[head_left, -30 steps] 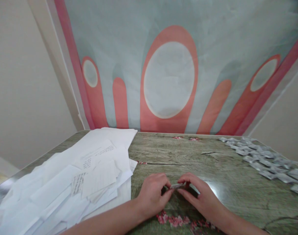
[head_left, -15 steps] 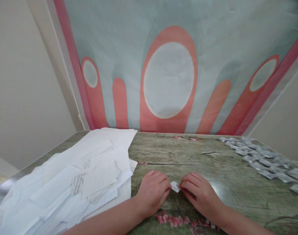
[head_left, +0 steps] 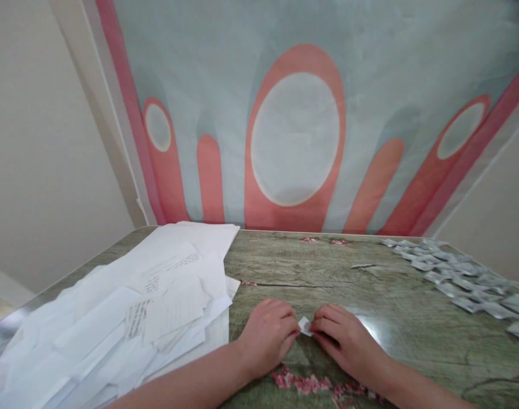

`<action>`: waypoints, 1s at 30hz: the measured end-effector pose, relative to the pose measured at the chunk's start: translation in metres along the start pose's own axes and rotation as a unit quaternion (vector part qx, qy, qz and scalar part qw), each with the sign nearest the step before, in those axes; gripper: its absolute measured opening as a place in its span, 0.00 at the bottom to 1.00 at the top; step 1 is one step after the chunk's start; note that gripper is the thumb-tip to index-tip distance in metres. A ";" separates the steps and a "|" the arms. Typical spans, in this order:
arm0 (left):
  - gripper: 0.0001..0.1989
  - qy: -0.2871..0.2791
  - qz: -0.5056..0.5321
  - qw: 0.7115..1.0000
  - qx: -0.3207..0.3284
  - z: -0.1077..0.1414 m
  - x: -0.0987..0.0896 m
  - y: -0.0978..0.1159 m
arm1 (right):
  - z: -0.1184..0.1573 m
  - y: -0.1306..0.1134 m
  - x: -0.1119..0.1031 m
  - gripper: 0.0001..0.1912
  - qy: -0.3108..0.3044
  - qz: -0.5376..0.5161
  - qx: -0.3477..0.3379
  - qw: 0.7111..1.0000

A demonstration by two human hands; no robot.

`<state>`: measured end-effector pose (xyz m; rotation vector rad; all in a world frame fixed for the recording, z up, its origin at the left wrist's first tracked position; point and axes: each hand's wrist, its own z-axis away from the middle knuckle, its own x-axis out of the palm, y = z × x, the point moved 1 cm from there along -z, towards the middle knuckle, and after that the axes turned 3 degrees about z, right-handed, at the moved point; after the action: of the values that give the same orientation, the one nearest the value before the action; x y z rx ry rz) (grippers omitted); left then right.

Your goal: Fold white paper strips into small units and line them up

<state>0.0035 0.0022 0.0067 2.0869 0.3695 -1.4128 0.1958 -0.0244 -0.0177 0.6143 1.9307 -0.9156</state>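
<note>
A small folded piece of white paper (head_left: 305,326) lies between my two hands, low over the middle of the table. My left hand (head_left: 268,335) pinches its left end between thumb and fingertips. At the other end, my right hand (head_left: 343,335) has its fingertips closed on the paper too. Only the middle of the piece shows; both ends are hidden by the fingers. Both forearms come in from the bottom of the view.
A large heap of loose white papers (head_left: 101,329), some with printing, covers the table's left side. Rows of folded paper pieces (head_left: 464,275) lie at the right. The wood-patterned table (head_left: 285,261) meets a blue and coral wall panel (head_left: 374,74) at the back.
The folded paper between my hands has turned slightly, and its printed mark no longer shows. My right hand has shifted a little. The heap and the folded rows look the same.
</note>
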 end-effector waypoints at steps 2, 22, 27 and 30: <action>0.05 -0.007 0.013 1.000 -0.008 0.000 -0.001 0.000 | -0.001 0.000 -0.001 0.07 -0.003 -0.027 0.020 0.999; 0.04 0.048 0.169 0.978 -0.112 -0.006 0.013 -0.015 | -0.010 0.008 -0.005 0.09 -0.024 -0.213 0.139 0.967; 0.02 0.050 0.172 0.978 -0.106 -0.006 0.010 -0.012 | -0.011 0.011 -0.004 0.08 -0.026 -0.223 0.140 0.964; 0.01 0.041 0.169 0.981 -0.091 -0.006 0.007 -0.009 | -0.011 0.011 -0.004 0.08 -0.026 -0.227 0.139 0.964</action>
<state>0.0057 0.0121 -0.0012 1.9514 0.1597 -1.0562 0.2006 -0.0093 -0.0145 0.2986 1.9444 -1.4937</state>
